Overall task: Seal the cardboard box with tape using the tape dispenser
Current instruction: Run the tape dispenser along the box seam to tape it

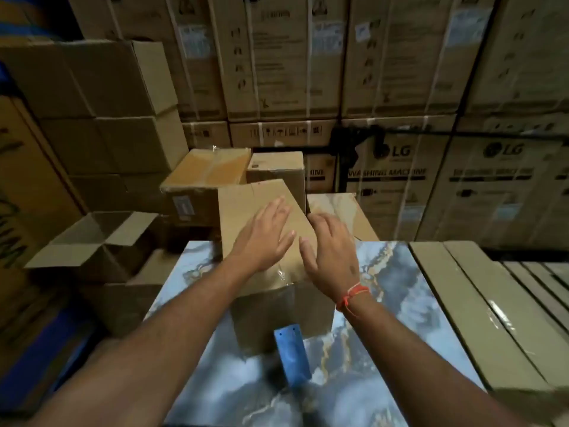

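Observation:
A brown cardboard box [246, 208] stands on a blue marbled slab [385, 349], its top flaps closed. A strip of clear tape shows at the top's near edge. My left hand [264, 238] lies flat on the box top with fingers spread. My right hand [331, 245] rests on the top's right side, fingers apart, an orange thread around its wrist. A blue tape dispenser handle [291, 355] lies on the slab just in front of the box; neither hand touches it.
An open empty carton [92, 238] sits at the left. Two taped boxes [209, 174] stand behind the work box. Stacked appliance cartons [400, 180] wall off the back. Long flat packs [480, 309] lie at the right of the slab.

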{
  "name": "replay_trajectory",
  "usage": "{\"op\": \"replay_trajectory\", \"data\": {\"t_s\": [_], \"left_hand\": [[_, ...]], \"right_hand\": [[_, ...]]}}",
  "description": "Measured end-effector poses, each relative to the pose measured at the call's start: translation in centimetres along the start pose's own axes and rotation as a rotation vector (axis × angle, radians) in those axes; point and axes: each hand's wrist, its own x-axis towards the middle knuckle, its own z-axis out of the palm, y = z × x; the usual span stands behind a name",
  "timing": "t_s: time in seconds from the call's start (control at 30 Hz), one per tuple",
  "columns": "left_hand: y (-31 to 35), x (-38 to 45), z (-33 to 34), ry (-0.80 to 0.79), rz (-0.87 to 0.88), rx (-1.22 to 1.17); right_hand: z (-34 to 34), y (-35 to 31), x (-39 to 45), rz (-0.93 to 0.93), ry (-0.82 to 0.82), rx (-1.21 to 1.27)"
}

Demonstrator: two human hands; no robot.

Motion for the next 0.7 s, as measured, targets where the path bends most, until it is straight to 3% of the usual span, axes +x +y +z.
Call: {"op": "replay_trajectory", "data": {"t_s": [0.1,0.47,0.7], "left_hand": [[-0.3,-1.3,2.4,-0.163,-0.047,-0.059],[-2.3,-3.9,6.6,-0.295,-0.105,-0.135],[-3.2,-3.3,7.3,-0.370,-0.060,-0.096]], "right_hand": [[1.1,0.4,-3.7,0.069,-0.075,0.013],[4.2,1.7,-10.8,0.254,-0.255,-0.044],[6.6,1.8,-15.9,0.512,-0.440,0.200]]}}
